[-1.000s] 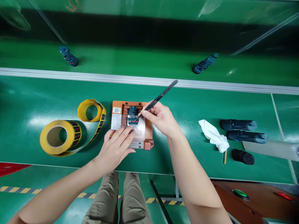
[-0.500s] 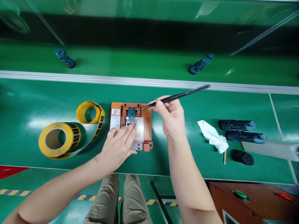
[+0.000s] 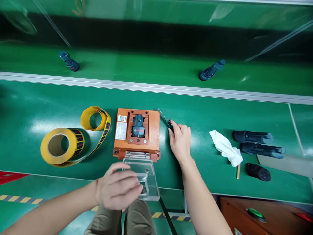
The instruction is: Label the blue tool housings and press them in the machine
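Your left hand [image 3: 117,189] and right hand [image 3: 180,140] are bare, with no gloves, rings or watch; both forearms show no sleeves. You wear khaki trousers [image 3: 122,222].

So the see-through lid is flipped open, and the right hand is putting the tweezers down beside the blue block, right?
Almost. The block is orange, not blue. The head view shows the clear lid swung open under the left hand, and the right hand lowering the tweezers beside it.
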`<action>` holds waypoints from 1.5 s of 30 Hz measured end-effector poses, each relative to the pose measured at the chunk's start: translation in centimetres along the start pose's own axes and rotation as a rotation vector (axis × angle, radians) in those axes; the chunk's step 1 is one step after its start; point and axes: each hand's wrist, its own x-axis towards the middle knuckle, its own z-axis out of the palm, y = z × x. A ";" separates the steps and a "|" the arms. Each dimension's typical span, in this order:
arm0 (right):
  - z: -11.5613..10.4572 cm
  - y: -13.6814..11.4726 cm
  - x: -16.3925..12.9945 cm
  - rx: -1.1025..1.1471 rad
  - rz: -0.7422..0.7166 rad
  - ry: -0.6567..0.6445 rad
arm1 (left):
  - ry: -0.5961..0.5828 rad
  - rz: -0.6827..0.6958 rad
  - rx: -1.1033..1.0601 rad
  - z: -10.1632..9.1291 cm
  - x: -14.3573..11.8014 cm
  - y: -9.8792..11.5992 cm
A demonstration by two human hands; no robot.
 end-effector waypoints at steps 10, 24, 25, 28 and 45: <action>-3.2 -6.4 0.9 0.389 -0.377 -0.297 | -0.280 -0.265 0.171 2.0 -7.2 0.3; -1.0 -7.0 2.8 0.485 -0.359 -0.375 | -0.281 -0.308 0.206 3.2 -8.1 -0.3; -1.1 -7.0 2.6 0.491 -0.377 -0.384 | -0.268 -0.303 0.200 3.2 -8.0 -0.3; -1.1 -7.2 2.2 0.489 -0.388 -0.399 | -0.237 -0.292 0.176 3.4 -7.9 -0.5; -6.6 -15.1 2.8 0.362 0.070 -0.302 | -0.242 -0.395 0.126 2.5 -6.9 0.2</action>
